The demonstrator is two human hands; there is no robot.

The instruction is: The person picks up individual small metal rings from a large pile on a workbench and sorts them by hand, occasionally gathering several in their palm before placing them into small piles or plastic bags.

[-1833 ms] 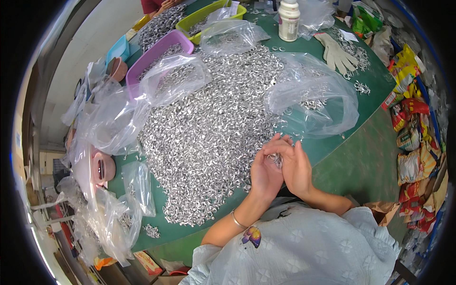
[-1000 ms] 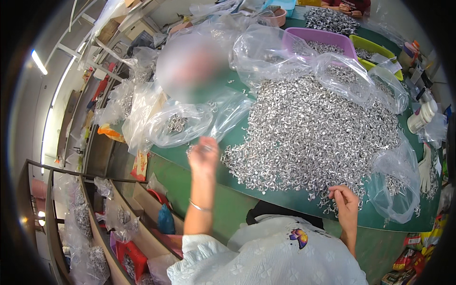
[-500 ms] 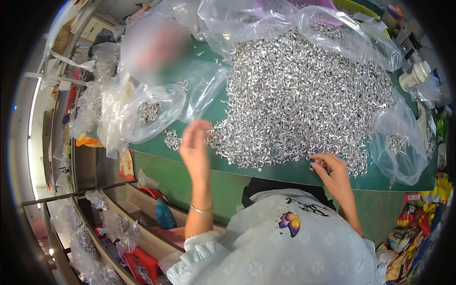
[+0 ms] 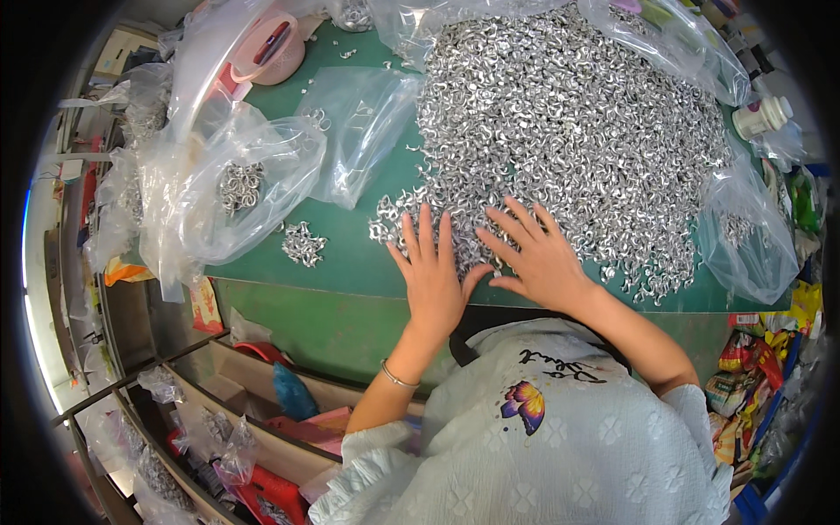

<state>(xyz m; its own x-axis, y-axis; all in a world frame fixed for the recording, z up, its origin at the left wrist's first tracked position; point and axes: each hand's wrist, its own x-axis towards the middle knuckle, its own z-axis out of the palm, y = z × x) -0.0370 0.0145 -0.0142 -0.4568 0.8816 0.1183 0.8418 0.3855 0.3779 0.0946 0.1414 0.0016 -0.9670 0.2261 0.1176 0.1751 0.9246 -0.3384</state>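
A wide heap of small silvery curved metal pieces (image 4: 560, 122) covers much of the green tabletop (image 4: 350, 254). Both hands lie on its near left edge, palms down, with thumbs almost meeting. My left hand (image 4: 435, 276) has its fingers spread over the pieces. Beside it my right hand (image 4: 542, 262) is also spread, fingers pointing up and left into the heap. Neither hand grips anything that I can see; what lies under the palms is hidden. Left of my left hand sits a small separate pile of the same pieces (image 4: 304, 245).
At the left lies a clear plastic bag (image 4: 293, 162) with metal pieces inside; a flatter bag (image 4: 359, 131) is beside it. A pink basket (image 4: 280, 57) stands at the back left. Another bag (image 4: 748, 241) and a white bottle (image 4: 763, 117) are at the right. Below left are shelf compartments (image 4: 262, 402).
My left hand has moved right from the small pile onto the heap's edge. My right hand has shifted left and its curled fingers have opened flat. The view has shifted slightly.
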